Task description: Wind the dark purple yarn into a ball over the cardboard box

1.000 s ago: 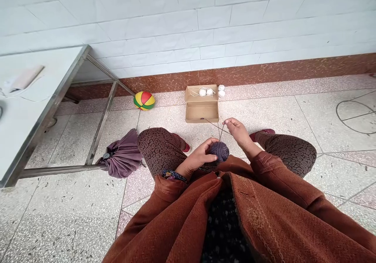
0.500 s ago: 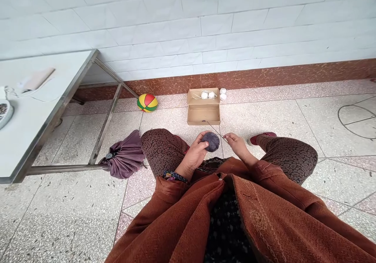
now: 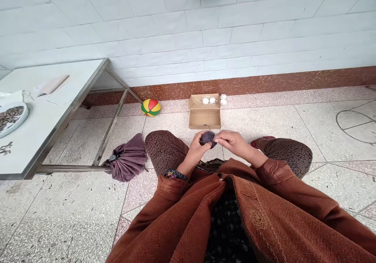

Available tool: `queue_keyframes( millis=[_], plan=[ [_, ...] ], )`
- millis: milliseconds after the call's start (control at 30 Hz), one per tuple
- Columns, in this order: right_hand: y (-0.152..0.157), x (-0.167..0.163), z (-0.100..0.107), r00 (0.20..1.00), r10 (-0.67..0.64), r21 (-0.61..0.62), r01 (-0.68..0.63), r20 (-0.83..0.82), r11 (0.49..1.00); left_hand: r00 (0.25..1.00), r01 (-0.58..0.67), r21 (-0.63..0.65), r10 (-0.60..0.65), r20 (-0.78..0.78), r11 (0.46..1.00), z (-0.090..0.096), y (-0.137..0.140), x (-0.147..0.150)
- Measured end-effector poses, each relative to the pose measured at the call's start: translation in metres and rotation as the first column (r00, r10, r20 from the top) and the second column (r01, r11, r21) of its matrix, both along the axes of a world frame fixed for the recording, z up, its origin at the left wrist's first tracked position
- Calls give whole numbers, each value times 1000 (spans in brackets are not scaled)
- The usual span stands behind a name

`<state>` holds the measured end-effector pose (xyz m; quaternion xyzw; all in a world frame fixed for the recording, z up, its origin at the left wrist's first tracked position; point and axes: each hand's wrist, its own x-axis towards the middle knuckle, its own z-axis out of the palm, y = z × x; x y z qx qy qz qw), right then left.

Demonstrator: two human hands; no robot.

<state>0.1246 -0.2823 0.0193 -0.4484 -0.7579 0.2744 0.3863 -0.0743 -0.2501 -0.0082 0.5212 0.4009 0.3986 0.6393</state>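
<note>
- sitting between the knees, out in front of the lap: small dark purple yarn ball [image 3: 207, 137], raised off the floor, just this side of the cardboard box [image 3: 205, 118].
- cupping the ball from the left side: left hand [image 3: 196, 150], fingers curled closed round it, thumb up against the near face; a firm hold, not a squeeze as far as can be judged.
- meeting the ball from the right: right hand [image 3: 232, 141], fingertips pinched together right at the ball's surface; probably nipping the yarn strand, but the strand itself being too thin to make out at the pinch.
- trailing from the ball toward the box: faint dark line near the box's front edge, barely readable.
- judging the step as laying yarn onto the ball; doing it well likely meaning: keeping even, light tension from the pinching fingers, turning the ball a little in the cupping hand so wraps are crossing rather than stacking, keeping the feed line clear of the box flap to avoid snagging.
- lying in the box's far half: a few small white balls [image 3: 208, 100] with loose pale thread; two more just outside its right corner.
- resting against the skirting, left of the box: striped toy ball [image 3: 150, 107].
- slumping by the metal table's [image 3: 58, 110] leg: folded purple umbrella [image 3: 127, 161].
- showing on the tabletop: plate of dark bits [image 3: 11, 116], pale cloth.
</note>
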Motion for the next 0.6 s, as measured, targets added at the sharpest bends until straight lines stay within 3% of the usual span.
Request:
queue_keyframes(
  millis=[133,267,433,600],
  plan=[
    [18,7,-3,988,-147,9,148,-36,989,952,211,-89,-185,242,973,19,-7,0],
    [21,-1,-29,982,-181,-117,175,-46,978,886,219,-210,-103,452,953,32,2,4],
    [24,-6,-45,999,9,-135,-3,48,991,901,79,-235,32,433,969,27,49,15],
    [54,9,-16,988,111,69,-119,112,991,955,86,-198,-24,297,977,9,98,21]
  ],
)
